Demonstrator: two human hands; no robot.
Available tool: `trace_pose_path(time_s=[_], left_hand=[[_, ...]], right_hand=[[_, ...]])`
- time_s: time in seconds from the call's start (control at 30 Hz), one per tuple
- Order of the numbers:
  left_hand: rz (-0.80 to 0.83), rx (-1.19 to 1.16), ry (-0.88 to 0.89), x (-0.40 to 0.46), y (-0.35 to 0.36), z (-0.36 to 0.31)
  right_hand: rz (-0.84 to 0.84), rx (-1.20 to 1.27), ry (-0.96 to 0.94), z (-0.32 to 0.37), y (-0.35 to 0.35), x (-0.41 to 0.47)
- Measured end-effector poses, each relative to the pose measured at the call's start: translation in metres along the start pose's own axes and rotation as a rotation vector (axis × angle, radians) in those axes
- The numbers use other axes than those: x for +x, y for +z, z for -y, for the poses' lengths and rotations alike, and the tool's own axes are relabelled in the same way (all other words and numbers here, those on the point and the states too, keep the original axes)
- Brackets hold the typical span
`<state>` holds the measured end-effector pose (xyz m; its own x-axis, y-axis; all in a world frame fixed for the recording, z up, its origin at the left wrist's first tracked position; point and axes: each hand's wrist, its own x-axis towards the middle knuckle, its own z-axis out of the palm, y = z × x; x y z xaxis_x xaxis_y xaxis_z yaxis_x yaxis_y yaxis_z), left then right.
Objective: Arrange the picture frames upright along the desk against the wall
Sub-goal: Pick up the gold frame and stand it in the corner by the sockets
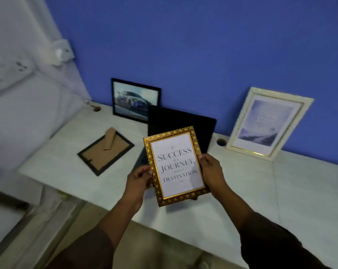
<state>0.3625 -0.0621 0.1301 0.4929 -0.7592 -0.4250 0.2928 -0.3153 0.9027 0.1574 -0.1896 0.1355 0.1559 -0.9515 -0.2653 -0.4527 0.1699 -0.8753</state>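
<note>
I hold a gold patterned frame (176,165) with a "Success is a journey" print above the white desk (261,191), its face toward me. My left hand (139,178) grips its left edge and my right hand (210,168) grips its right edge. A black frame with a car photo (135,100) leans upright against the blue wall. A white and gold frame (267,123) leans against the wall at the right. A black frame (105,150) lies face down on the desk at the left, its cardboard stand showing.
A black panel, seemingly a frame's back (181,123), stands behind the gold frame. Two cable holes (221,142) (97,108) are cut into the desk near the wall. A white wall with a socket box (62,52) bounds the left side.
</note>
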Motion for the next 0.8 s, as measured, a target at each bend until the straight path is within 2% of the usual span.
trace_pose_path(time_s=[0.13,0.37,0.7,0.8], left_hand=[[-0.16,-0.059,0.09,-0.016,-0.103,-0.022],[-0.305,-0.029,0.19,-0.024,-0.21,-0.063],[-0.458,0.005,0.262,0.012,-0.28,-0.11],[-0.486,0.025,0.261,0.039,-0.289,-0.124]], right_hand=[[0.121,-0.056,-0.149,0.061,0.081,-0.033],[0.248,-0.102,-0.293,0.14,0.167,-0.059],[0.369,-0.385,-0.569,0.205,0.236,-0.013],[0.394,-0.391,-0.59,0.218,0.257,0.022]])
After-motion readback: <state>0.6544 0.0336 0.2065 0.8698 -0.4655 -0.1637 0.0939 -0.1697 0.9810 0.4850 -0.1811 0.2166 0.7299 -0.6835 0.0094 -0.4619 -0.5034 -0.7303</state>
